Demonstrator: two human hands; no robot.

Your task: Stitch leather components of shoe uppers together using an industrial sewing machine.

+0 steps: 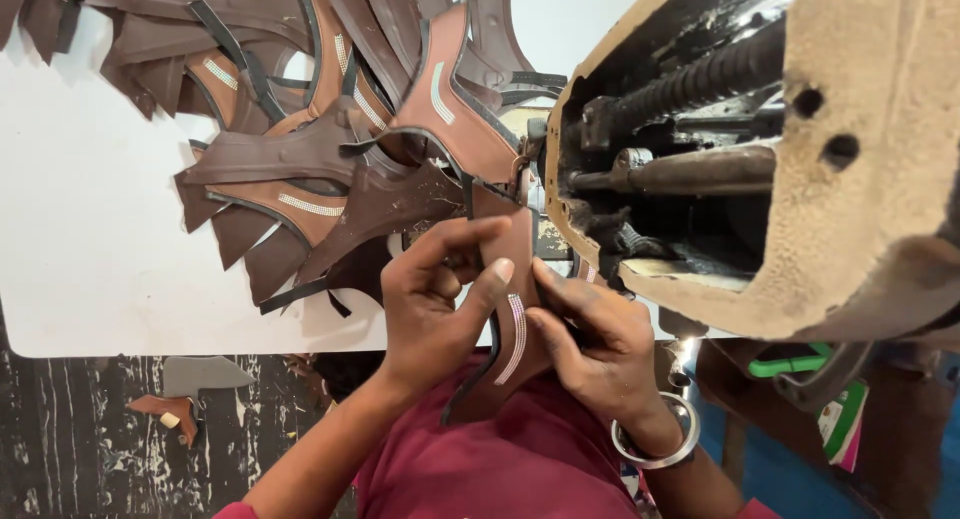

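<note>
Two hands, left hand (432, 297) and right hand (590, 339), both gripping one brown leather piece (510, 319).

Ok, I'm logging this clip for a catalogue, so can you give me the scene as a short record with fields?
Setting: white table beside a worn, beige sewing machine
Left hand: grips a brown leather piece with a silver studded strip, thumb across it
Right hand: fingers pressed on the same piece's right edge; metal bangle on the wrist
Table: pile of similar brown cut pieces with black edging
Floor: dark, a few scraps
Clothing: maroon shirt
</note>
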